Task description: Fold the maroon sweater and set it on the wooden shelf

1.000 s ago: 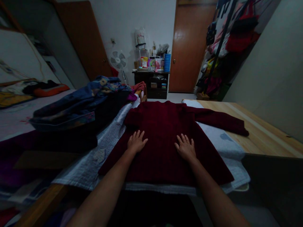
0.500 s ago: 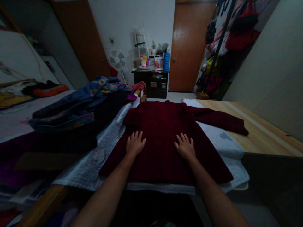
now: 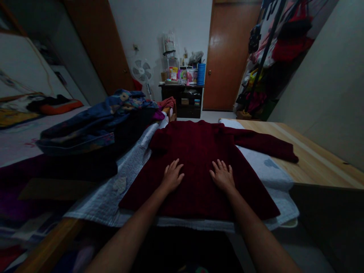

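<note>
Left hand [image 3: 172, 177] has shifted inward over the maroon long-sleeved top [image 3: 196, 151], bringing contact nearer its midline; right hand [image 3: 223, 176] unmoved, each grip flat, fingers spread, grasping nothing.

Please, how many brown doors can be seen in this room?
2. The right door is in the far wall, beyond the garment; the left door is to the left of the fan. Others may be hidden or outside the view.
</note>
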`<control>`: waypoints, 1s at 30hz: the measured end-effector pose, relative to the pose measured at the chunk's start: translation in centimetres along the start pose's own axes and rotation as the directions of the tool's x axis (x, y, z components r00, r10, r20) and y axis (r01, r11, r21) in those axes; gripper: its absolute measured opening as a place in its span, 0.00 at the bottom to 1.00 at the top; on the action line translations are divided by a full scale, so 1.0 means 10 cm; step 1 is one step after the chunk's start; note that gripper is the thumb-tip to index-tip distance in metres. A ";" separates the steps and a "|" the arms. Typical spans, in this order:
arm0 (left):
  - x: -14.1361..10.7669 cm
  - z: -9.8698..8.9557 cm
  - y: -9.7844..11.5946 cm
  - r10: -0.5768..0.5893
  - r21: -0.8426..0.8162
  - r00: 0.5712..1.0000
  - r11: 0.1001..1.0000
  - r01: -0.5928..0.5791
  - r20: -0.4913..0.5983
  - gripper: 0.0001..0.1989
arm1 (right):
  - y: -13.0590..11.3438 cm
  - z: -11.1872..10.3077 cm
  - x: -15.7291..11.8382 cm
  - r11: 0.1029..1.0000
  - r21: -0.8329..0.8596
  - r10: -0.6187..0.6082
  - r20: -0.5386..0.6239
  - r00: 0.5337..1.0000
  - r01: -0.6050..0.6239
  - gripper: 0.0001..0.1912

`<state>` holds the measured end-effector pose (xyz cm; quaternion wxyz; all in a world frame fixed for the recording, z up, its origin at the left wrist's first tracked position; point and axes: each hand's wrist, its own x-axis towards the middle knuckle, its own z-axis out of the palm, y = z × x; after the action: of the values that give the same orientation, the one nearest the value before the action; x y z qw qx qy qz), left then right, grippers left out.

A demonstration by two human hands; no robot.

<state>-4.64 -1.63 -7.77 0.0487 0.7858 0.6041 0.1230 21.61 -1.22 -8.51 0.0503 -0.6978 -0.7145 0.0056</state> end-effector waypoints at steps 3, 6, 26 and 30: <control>-0.11 0.06 0.22 0.155 -0.075 0.986 0.986 -0.151 0.054 0.26 | 0.01 0.00 -0.01 0.999 -0.011 -0.031 0.000 1.000 0.031 0.29; -0.18 0.10 0.33 0.195 -0.054 0.978 0.980 -0.191 0.071 0.28 | 0.03 -0.01 -0.06 0.996 -0.013 -0.085 0.033 0.996 0.086 0.30; -0.26 0.06 0.35 0.191 -0.021 0.982 0.981 -0.191 -0.006 0.24 | -0.43 -0.10 -0.54 0.927 0.195 -0.322 -0.016 0.947 0.319 0.28; -0.30 0.06 0.35 0.305 -0.088 0.950 0.947 -0.310 -0.071 0.20 | -0.42 -0.07 -0.54 0.932 0.178 -0.317 -0.013 0.948 0.314 0.28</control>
<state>-1.98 -5.41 -7.95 0.0502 0.8632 0.4686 0.1808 17.60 -6.77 -7.83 0.1071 -0.5666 -0.8143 0.0669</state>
